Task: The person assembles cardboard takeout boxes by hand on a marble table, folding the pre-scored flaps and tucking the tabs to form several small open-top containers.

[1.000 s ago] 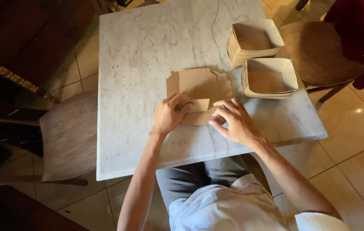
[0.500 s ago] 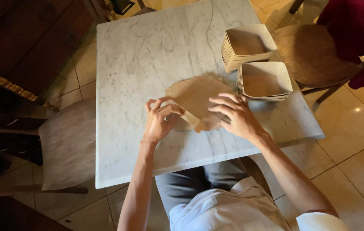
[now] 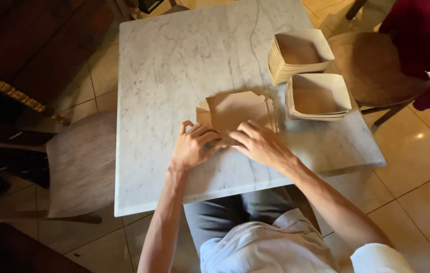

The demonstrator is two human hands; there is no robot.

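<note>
Brown flat cardboard box blank (image 3: 237, 112) on white marble table (image 3: 174, 76), mid-fold, near edge pinched under curled fingers of left hand (image 3: 194, 145) and right hand (image 3: 260, 144); next: likely firm creasing, flaps upright like stacked folded trays (image 3: 298, 55).

Counter (image 3: 174, 76) left and far side of the flat cardboard sheet (image 3: 237, 108): bare marble, free passage. Right side blocked: two stacks of cardboard trays (image 3: 298, 53) (image 3: 318, 96) just beside the sheet. Narrow gap between the stacks. Near edge open only at the corners.
</note>
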